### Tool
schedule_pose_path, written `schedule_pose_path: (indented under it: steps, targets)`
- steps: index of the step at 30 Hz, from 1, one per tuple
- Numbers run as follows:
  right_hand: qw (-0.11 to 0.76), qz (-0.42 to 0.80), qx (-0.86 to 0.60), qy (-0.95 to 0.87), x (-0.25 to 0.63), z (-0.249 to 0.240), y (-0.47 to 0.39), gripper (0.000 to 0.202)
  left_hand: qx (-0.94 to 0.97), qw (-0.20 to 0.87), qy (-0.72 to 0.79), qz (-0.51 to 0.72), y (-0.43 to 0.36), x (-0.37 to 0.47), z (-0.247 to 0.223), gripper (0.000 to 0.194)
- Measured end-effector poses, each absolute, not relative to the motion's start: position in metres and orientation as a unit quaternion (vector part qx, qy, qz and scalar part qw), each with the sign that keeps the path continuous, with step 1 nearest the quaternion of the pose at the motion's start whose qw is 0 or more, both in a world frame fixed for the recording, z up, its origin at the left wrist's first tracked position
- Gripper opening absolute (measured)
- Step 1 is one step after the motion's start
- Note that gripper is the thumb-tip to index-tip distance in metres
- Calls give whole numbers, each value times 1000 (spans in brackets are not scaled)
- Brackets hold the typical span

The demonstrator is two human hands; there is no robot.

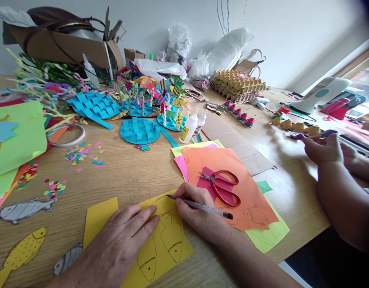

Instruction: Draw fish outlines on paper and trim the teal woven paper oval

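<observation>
My left hand (124,236) lies flat with fingers stretched on yellow paper (164,266). Two fish are outlined on that paper, with dark bands and dot eyes; the left one is partly hidden by my fingers. My right hand (194,202) grips a pen (204,207) with a clear barrel and black end. Its tip touches the sheet's upper edge, where a curved line shows. Beside my right hand, red-handled scissors (213,179) rest on a pink piece (204,185) and an orange sheet (250,192). The orange sheet bears faint fish outlines.
Fish cutouts, one yellow (25,250) and one grey (26,210), lie left. Glue bottles (188,130) stand behind the paper stack, near woven blue paper discs (139,132). A co-worker's hands (324,150) hold an egg-carton strip (295,127) at right. Egg trays (238,86) sit behind.
</observation>
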State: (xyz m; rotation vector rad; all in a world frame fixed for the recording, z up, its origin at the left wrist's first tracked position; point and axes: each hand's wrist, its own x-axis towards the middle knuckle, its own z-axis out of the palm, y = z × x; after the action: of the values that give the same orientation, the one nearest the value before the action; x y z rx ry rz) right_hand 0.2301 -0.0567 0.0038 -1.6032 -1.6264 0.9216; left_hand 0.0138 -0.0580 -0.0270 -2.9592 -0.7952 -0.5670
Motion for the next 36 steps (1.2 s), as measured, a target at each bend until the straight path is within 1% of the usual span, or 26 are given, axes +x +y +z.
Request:
schedule_pose_path:
  steps: [3,7,17,23,27,33,36]
  targets:
    - [337,351,-615,-620,231,4,-57,8,-950,16,-252,-186,-57,14,-28,48]
    - [347,361,-616,-608,232,5,-57,8,-949,13,-259,-180,-58,13,-32,51]
    - [333,354,-615,-621,231,6,-56,8,-947,19,-260,-186,-58,14,-28,51]
    - [369,349,-615,-603,235,2,-57,7,-944,17,-271,-188,-58,16,-27,51]
    - [396,344,-609,-595,238,7,-60,6,-934,10,-304,-187,-62,16,-29,49]
    - [353,360,-605,-616,231,33,-76,5,-935,-3,-302,-186,-64,16,-29,48]
    - [333,380,-607,-613,221,31,-77,6,-934,-16,-301,-191,-62,17,-24,47]
